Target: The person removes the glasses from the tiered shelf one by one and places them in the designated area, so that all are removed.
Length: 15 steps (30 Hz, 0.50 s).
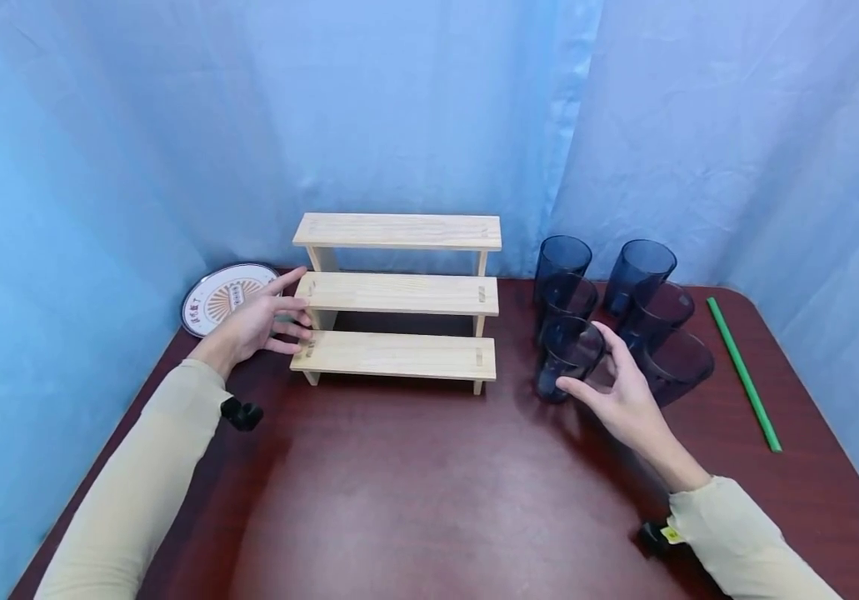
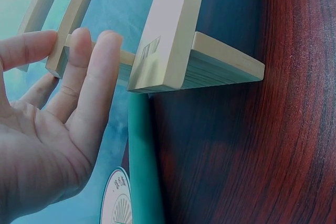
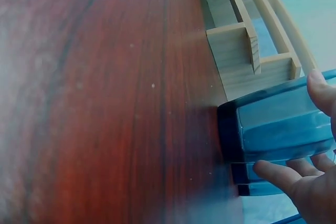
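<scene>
On the left, my left hand (image 1: 252,323) has its fingers spread against the left end of a three-tier wooden display stand (image 1: 399,292). In the left wrist view its fingertips touch the end of the middle tier (image 2: 65,51), beside the lower tier (image 2: 163,40). My right hand (image 1: 627,400) grips a dark blue tinted drinking glass (image 1: 570,350), the front one of the left row, thumb on the near side. In the right wrist view that upright glass (image 3: 283,121) lies between thumb and fingers; whether its base touches the table cannot be told.
Several matching glasses (image 1: 641,262) stand upright behind and right of the held one. A green stick (image 1: 744,375) lies along the table's right side. A white patterned plate (image 1: 207,304) is behind my left hand. Blue curtains (image 1: 414,100) enclose the dark red table (image 1: 399,492).
</scene>
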Each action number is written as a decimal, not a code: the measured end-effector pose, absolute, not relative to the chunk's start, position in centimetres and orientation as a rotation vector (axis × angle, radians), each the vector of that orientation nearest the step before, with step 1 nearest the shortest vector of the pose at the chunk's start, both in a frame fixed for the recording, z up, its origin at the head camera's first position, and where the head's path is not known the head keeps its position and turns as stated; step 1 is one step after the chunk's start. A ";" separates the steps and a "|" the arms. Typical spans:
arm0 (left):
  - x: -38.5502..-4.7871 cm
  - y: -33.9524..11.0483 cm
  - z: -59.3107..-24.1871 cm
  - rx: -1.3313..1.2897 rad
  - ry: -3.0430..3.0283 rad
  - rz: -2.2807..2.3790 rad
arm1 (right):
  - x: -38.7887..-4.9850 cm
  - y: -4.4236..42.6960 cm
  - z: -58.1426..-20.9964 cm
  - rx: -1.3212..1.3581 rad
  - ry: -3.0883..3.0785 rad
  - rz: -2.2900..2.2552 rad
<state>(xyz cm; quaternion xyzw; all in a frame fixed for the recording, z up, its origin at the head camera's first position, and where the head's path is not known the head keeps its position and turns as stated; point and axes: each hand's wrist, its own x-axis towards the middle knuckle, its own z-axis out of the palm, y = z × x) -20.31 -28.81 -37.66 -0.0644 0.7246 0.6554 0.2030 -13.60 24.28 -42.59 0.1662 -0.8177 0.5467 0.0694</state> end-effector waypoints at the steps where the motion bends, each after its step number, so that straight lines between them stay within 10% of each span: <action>1: -20.4 -28.8 -37.6 -0.180 2.019 1.831 | -13.6 24.2 -42.5 0.499 -2.467 1.636; 15: -18.9 -28.0 -35.4 0.033 2.592 1.326 | -12.3 23.3 -36.5 0.810 -2.290 0.891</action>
